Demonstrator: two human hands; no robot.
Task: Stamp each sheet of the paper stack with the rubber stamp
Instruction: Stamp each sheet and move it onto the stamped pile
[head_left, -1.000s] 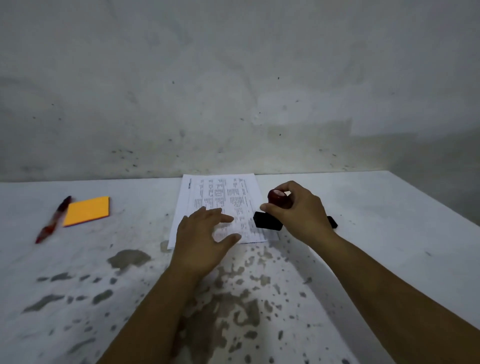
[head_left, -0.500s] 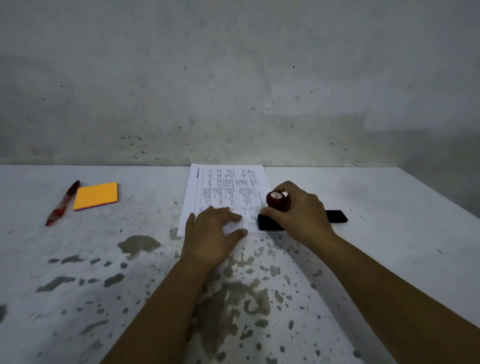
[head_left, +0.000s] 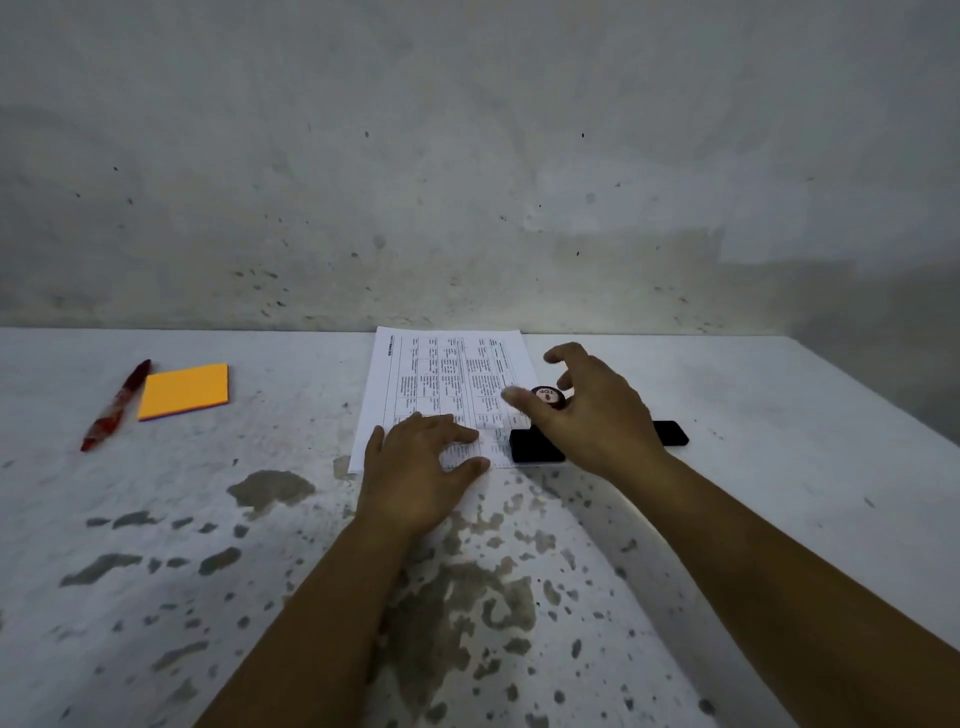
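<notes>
Under the right grip (head_left: 592, 410) stands the rubber stamp (head_left: 548, 397), fingers spread.

We seem to be at a bare, makeshift desk rather than a fitted office: a white table (head_left: 156, 519) with its paint worn off in grey patches, pushed against a stained, speckled plaster wall (head_left: 467, 182). The light is dim. What marks it as a place for paperwork is the small spread of stationery: a printed paper stack (head_left: 441, 384), an orange sticky-note pad (head_left: 184, 391), a red pen (head_left: 115, 406) and a black ink pad (head_left: 535, 447).
</notes>
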